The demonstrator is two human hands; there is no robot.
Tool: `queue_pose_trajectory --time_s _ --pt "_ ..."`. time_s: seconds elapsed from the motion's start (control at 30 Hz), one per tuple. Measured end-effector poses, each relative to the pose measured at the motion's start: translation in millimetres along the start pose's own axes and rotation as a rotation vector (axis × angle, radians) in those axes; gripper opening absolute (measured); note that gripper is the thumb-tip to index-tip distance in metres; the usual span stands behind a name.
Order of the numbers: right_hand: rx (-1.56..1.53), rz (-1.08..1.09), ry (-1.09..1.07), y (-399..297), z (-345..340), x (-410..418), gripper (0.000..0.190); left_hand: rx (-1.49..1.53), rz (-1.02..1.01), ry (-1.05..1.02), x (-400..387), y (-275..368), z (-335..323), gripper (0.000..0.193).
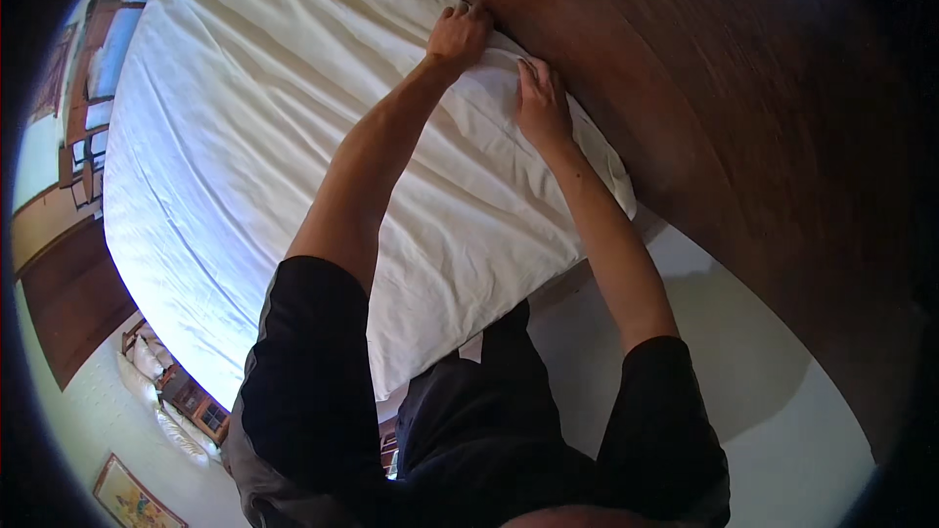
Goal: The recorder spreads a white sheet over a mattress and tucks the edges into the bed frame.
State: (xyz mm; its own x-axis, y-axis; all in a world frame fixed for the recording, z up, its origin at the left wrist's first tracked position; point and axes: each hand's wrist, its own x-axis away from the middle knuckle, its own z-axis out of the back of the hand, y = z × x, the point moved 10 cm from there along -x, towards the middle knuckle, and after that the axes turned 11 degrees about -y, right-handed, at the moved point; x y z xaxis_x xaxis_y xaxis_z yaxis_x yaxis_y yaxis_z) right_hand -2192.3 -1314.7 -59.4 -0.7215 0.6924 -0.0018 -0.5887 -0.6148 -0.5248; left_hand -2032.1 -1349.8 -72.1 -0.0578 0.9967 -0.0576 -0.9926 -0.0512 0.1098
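A wrinkled white sheet [293, 110] covers a mattress that spreads from the top left to the middle of the head view. My left hand [461, 35] is at the sheet's far edge, beside a dark wooden panel, with its fingers bent over the edge; the fingertips are partly hidden. Close by on the right, my right hand [544, 103] rests on the fabric near the same edge, its fingers slightly bent. Whether either hand pinches the cloth cannot be told. A raised fold of the sheet runs between the two hands.
The dark wooden panel [704, 125] runs along the mattress edge at the right. A pale wall or floor surface [704, 337] lies below it. At the far left are wooden furniture [88, 88], several pillows [147, 359] and a framed picture [136, 495].
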Motion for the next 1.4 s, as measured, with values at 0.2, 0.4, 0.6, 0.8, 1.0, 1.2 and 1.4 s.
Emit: queue_pose_trajectory --time_s 0.2,0.4,0.6,0.8,1.0,1.2,1.4 --pt "-0.028 0.23 0.15 -25 -4 9 0.045 0.394 0.423 0.119 14 -25 -9 0.018" --pt "0.016 -0.086 -0.014 -4 -35 -21 0.062 0.264 -0.114 0.152 34 10 14 0.026" --pt "-0.267 -0.396 -0.301 57 -83 -56 0.057 0.131 -0.274 -0.03 25 24 -2 0.027" --pt "-0.198 -0.182 -0.164 49 -75 -49 0.049 0.105 -0.216 -0.223 1 16 -21 0.03" --pt "-0.091 0.156 0.271 -26 -17 -16 0.044 0.451 -0.094 0.186 30 -28 30 0.025" --pt "-0.165 0.144 0.083 -47 -49 -70 0.048 0.065 0.068 -0.187 -6 -102 14 0.026" --pt "-0.177 0.104 0.047 -44 -58 -78 0.052 0.06 -0.07 -0.272 -33 -103 -3 0.025"
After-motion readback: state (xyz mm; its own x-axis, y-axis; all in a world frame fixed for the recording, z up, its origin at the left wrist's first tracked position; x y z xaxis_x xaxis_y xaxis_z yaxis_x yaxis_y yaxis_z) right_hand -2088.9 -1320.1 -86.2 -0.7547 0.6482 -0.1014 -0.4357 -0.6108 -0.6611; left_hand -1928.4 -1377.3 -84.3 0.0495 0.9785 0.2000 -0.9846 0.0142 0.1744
